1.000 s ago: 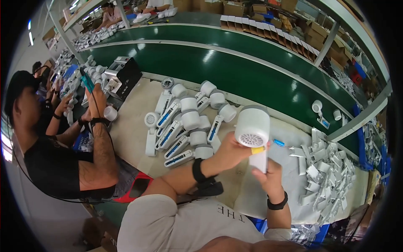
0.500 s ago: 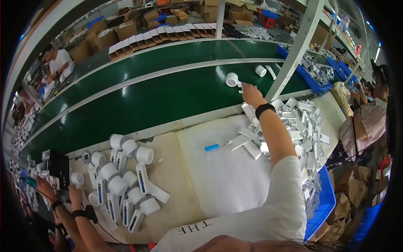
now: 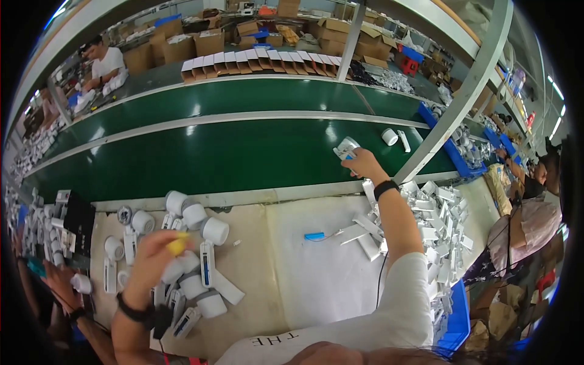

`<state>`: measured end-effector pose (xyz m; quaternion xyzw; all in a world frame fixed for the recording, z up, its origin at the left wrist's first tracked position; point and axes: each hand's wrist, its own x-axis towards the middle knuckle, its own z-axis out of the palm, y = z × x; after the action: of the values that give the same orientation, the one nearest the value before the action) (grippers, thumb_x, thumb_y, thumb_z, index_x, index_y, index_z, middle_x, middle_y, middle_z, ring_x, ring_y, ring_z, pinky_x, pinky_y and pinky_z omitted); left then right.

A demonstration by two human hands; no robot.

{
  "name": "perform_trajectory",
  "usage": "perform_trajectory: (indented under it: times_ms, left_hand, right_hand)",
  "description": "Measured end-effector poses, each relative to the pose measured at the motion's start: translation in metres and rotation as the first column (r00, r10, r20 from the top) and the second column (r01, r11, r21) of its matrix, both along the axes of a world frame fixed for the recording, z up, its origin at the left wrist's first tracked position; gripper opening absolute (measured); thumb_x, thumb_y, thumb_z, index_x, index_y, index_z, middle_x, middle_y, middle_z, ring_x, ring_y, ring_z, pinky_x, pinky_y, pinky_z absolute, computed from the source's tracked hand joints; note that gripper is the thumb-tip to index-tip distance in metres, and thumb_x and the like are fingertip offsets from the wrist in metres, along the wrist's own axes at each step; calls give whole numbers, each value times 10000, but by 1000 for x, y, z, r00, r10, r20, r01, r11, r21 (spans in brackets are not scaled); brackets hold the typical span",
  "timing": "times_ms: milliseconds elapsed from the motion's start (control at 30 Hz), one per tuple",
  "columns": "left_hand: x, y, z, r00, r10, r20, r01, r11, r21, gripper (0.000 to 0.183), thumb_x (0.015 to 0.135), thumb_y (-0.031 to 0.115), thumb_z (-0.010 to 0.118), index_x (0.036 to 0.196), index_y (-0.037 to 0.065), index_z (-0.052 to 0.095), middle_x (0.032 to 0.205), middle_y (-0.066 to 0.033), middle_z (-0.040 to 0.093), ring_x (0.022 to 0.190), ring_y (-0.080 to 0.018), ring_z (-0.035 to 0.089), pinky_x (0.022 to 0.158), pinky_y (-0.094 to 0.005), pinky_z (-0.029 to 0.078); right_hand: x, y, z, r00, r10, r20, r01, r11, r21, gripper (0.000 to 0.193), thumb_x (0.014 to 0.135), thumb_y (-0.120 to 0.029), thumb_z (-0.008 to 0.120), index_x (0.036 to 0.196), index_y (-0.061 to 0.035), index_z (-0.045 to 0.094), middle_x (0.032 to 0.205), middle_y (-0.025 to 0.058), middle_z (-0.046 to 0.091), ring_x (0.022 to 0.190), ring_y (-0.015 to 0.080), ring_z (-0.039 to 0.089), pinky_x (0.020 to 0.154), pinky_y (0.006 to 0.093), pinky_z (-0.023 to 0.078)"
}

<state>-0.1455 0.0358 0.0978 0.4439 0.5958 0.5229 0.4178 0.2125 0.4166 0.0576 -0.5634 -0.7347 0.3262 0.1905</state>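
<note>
Over the green conveyor belt [image 3: 243, 146], my right hand [image 3: 364, 163] is closed around a white device with a round head [image 3: 347, 145], blurred, with a bluish patch near my fingers. My left hand [image 3: 149, 261], smeared by motion, hovers above several white round-headed devices [image 3: 215, 230]. Its fingers are curled, with something small and yellow [image 3: 177, 246] at their tips; whether it is held or worn there I cannot make out. On the white sheet [image 3: 322, 280] lies a blue battery-like cylinder [image 3: 314, 236] with thin wires, beside a heap of white plastic casings [image 3: 435, 225].
A metal post [image 3: 450, 115] stands right of my right hand. A white round head [image 3: 389, 137] and a white strip [image 3: 404, 141] rest on the belt. A blue bin [image 3: 457, 319] is below the casings. At far left, another person's hand [image 3: 59, 285] works beside a black box [image 3: 74, 225].
My left hand has risen and moved right over the white devices, with yellow showing at its fingertips. The round-headed device in my right hand has turned. The whole view has shifted.
</note>
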Motion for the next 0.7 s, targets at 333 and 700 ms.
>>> perform_trajectory:
  times_ms: [333,700]
  left_hand:
    - [172,64,-38,600,-174,781,161,982,94,378,920,302,432,1171,19,443,1085,-74,532,1012,-177,531,878,-297,414]
    - [187,12,-56,907,-236,349,137,948,286,260,893,132,476,1115,4,427,965,-81,546,858,-134,547,764,-280,460]
  right_hand:
    - [-54,-248,39,940,338,-45,-303,888,344,774,679,-232,700,1292,-17,279,879,222,599,671,341,619,577,343,499]
    - [-16,-332,21,884,447,135,-466,867,179,898,729,-217,679,1391,-80,87,970,174,611,718,272,642,608,291,506]
